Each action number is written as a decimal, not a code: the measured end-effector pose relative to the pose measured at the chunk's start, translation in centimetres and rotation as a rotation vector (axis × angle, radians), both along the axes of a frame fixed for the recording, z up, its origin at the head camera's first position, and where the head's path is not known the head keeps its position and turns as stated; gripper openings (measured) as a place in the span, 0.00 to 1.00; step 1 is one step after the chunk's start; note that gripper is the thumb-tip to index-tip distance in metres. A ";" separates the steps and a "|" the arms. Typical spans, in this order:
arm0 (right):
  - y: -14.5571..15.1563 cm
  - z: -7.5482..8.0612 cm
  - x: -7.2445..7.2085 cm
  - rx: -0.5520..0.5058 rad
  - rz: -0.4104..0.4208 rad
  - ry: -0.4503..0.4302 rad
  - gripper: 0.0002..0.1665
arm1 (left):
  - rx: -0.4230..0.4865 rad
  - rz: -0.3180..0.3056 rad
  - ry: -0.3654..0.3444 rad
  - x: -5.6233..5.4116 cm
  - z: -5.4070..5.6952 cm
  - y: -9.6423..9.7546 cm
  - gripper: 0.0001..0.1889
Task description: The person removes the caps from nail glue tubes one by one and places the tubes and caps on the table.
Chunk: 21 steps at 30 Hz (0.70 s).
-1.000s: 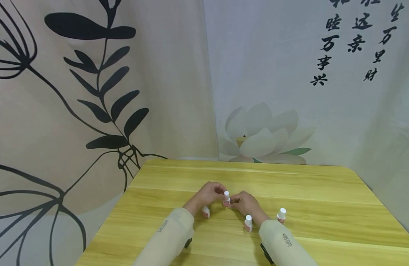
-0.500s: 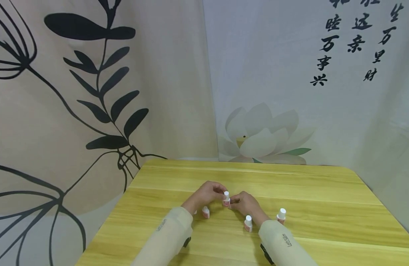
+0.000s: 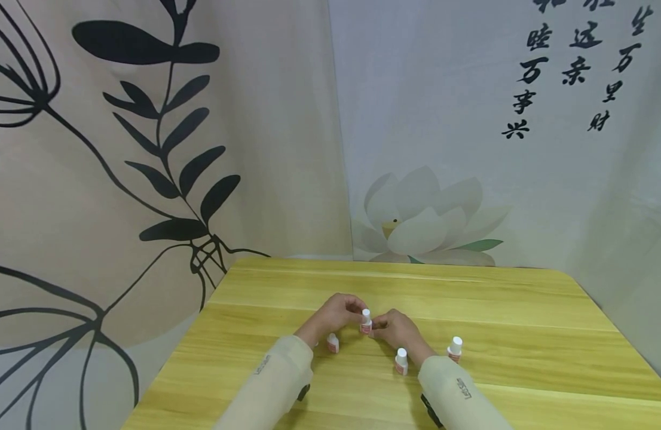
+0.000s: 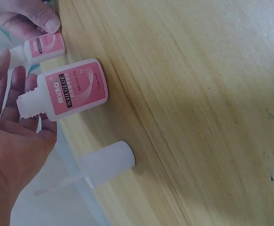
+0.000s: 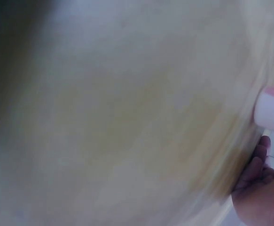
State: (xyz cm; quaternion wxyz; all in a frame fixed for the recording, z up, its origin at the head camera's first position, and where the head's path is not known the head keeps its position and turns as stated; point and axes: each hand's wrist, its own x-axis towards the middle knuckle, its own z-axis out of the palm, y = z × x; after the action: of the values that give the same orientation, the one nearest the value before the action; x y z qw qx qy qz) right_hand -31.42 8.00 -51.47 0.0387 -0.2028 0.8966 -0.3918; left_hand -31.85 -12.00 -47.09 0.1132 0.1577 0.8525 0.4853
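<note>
In the head view a small white nail glue bottle [image 3: 366, 326] with a pink label stands between both hands. My left hand [image 3: 338, 313] has its fingers at the bottle's white cap [image 3: 366, 312]. My right hand [image 3: 398, 328] grips the body from the other side, its thumb [image 4: 52, 24] on the label edge in the left wrist view. Closer to the left wrist stands an uncapped nail glue bottle [image 4: 78, 89] with a bare threaded neck. Beside it a white brush cap [image 4: 108, 164] rests upside down, brush pointing up. The right wrist view catches part of my right hand [image 5: 261, 188].
Two more capped bottles stand to the right, one by the right wrist [image 3: 401, 362] and one beyond the right sleeve [image 3: 455, 349]. All are on a yellow wooden table [image 3: 524, 334]. A printed cloth [image 3: 287, 149] hangs behind its far edge.
The left forearm shifts very slightly left and partly back, uncovering a bit of white beside the left wrist. Both hands stay at the same bottle, which keeps its place.
</note>
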 end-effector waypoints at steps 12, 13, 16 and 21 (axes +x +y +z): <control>0.0 -0.1 -0.1 0.000 0.008 -0.010 0.04 | -0.004 0.004 -0.002 0.0 0.0 0.0 0.08; 0.0 -0.1 -0.1 0.000 0.009 -0.010 0.05 | -0.006 0.007 -0.003 0.0 0.0 0.0 0.07; 0.0 -0.1 -0.1 -0.001 0.014 -0.010 0.05 | -0.008 0.014 -0.008 0.1 0.0 0.0 0.06; 0.0 -0.1 -0.1 0.002 0.017 -0.003 0.05 | 0.004 0.009 0.001 0.2 -0.1 0.1 0.06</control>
State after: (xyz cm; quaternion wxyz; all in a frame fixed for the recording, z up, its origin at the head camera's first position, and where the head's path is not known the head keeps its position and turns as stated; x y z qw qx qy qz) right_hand -31.49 8.02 -51.57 0.0437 -0.2097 0.8953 -0.3907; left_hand -31.65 -11.90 -47.15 0.1100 0.1543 0.8525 0.4873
